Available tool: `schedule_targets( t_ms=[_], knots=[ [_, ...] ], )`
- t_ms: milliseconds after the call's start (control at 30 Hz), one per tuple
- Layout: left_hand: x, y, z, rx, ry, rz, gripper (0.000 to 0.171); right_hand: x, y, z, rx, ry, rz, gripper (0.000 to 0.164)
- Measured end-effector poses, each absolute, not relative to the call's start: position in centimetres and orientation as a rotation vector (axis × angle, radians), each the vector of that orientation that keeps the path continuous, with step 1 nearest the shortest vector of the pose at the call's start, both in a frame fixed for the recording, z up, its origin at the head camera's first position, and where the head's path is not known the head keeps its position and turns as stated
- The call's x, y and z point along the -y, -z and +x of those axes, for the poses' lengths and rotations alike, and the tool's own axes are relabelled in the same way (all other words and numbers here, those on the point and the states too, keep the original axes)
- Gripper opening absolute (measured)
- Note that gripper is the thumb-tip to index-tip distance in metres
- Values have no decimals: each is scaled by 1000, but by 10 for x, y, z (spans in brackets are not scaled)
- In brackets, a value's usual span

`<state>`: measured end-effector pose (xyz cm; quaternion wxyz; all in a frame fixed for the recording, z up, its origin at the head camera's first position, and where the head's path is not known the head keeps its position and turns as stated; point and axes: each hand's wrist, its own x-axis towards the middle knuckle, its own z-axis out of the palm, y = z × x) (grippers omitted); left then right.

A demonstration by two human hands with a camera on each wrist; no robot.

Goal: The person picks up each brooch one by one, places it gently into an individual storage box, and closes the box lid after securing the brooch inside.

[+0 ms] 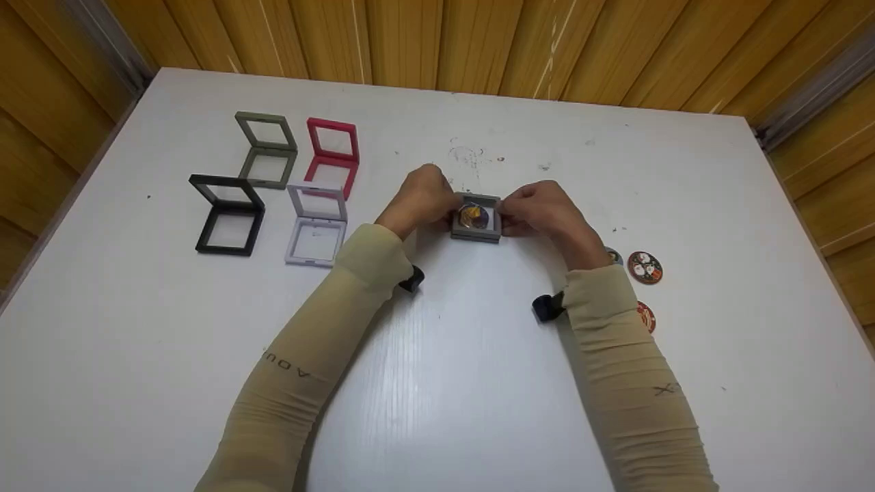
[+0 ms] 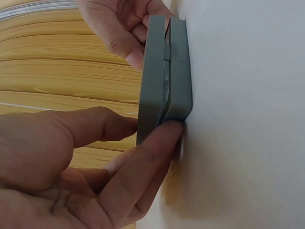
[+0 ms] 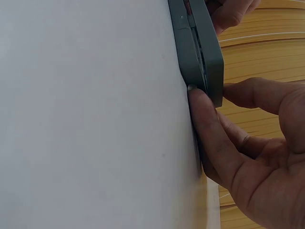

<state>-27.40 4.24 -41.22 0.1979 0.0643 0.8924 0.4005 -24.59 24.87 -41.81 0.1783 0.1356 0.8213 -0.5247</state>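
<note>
Head view: by left hand point(image 1: 422, 198) and right hand point(image 1: 550, 215), the grey frame point(image 1: 476, 237) between them is pinched.
Opposite edges are gripped between thumb point(image 2: 107, 125) and fingers point(image 2: 162, 138), with a narrow gap shown between the halves. Even pressure on both sides is advised so the disc point(image 1: 473, 216) inside is not shifted. Left of the grey frame, four frames point(image 1: 236, 205) are stood open; right of it, loose discs point(image 1: 645, 267) are laid.
</note>
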Motion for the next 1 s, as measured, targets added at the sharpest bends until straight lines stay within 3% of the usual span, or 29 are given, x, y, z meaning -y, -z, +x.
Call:
schedule_targets(
  t_ms=[767, 1000],
  knots=[
    [-42, 412, -274, -2497, -1098, 171, 15, -249, 418, -246, -2373, 1404, 370, 30],
    [-42, 414, -275, -2505, -1111, 190, 27, -251, 419, -245, -2336, 1463, 363, 30]
  ],
)
